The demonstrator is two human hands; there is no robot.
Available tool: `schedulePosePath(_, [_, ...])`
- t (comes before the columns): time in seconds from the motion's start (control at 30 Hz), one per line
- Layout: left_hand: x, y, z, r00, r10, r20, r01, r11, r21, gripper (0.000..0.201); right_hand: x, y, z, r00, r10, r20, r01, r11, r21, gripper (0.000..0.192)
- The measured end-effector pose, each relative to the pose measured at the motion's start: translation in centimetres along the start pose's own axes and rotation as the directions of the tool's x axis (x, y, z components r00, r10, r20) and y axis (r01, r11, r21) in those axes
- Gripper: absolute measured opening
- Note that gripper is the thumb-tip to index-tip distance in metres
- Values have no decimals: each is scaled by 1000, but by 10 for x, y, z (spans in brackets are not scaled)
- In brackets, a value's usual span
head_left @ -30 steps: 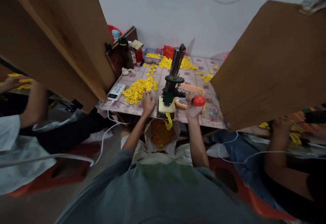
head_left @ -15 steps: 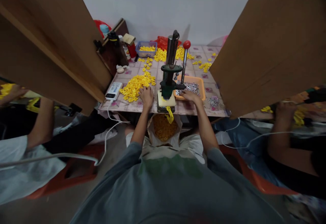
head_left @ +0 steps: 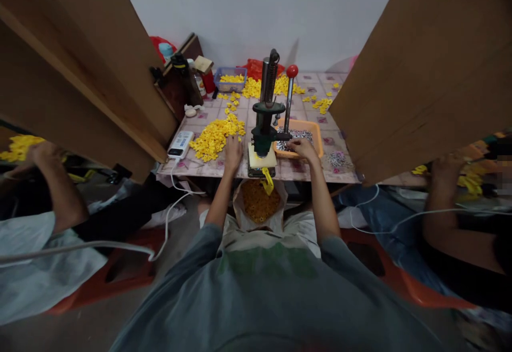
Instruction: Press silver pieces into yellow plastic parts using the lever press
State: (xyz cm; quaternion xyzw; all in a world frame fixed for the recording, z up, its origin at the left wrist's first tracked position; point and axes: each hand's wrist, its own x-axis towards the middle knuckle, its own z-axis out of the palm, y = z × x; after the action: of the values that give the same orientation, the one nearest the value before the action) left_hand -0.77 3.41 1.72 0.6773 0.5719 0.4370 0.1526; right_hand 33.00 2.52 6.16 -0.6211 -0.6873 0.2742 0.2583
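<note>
My left hand (head_left: 233,152) is at the right edge of a pile of small yellow plastic pieces (head_left: 214,140), fingers drawn together; what they hold is too small to make out. My right hand (head_left: 303,148) is over the near side of an orange tray (head_left: 319,137) of small shiny metal parts (head_left: 306,134). Its thumb and fingers are pinched, their contents hidden. Between my hands stands a dark green hand press (head_left: 263,137) with a red-knobbed lever (head_left: 291,88). A pale yellow block (head_left: 269,161) lies at its base, and a yellow clip-like piece (head_left: 267,181) hangs in front.
An open bag (head_left: 261,202) of yellow pieces sits below the table edge, between my legs. A white power bank-like device (head_left: 181,145) with a cable lies left. Brown panels (head_left: 420,74) flank the table; co-workers' arms (head_left: 60,186) show beyond. A blue basket (head_left: 231,86) stands behind.
My left hand has shifted slightly right, off the yellow pile, and its fingers have come together. My right hand's fingers, spread over the tray before, are now pinched. The co-worker's hands at left have moved.
</note>
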Motion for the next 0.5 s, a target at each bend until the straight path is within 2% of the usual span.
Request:
schedulePosePath(0.07, [-8, 2, 4, 999, 7, -52, -16, 983, -180, 40, 2, 2, 1, 999, 27, -24, -27, 1000, -12, 30])
schedulePosePath(0.13, [-16, 5, 9, 995, -59, -84, 24, 931, -364, 46, 6, 2, 1, 999, 54, 4, -54, 998, -16, 22])
schedulePosePath(0.23, [-27, 8, 15, 988, -149, -42, 102, 829, -551, 58, 11, 1, -2, 994, 79, 76, -80, 997, 11, 16])
schedulePosePath(0.33, [-31, 9, 16, 989, -144, 41, 139, 781, -609, 63, 12, 1, -5, 991, 74, 108, -80, 995, 60, 15])
schedulePosePath(0.4, [-31, 9, 15, 990, -126, 69, 141, 767, -626, 63, 10, 1, -7, 994, 67, 83, -74, 993, 88, 17])
schedulePosePath(0.5, [-31, 11, 14, 991, -106, 78, 131, 769, -626, 59, -1, -5, -6, 996, 56, -69, -48, 993, 111, 25])
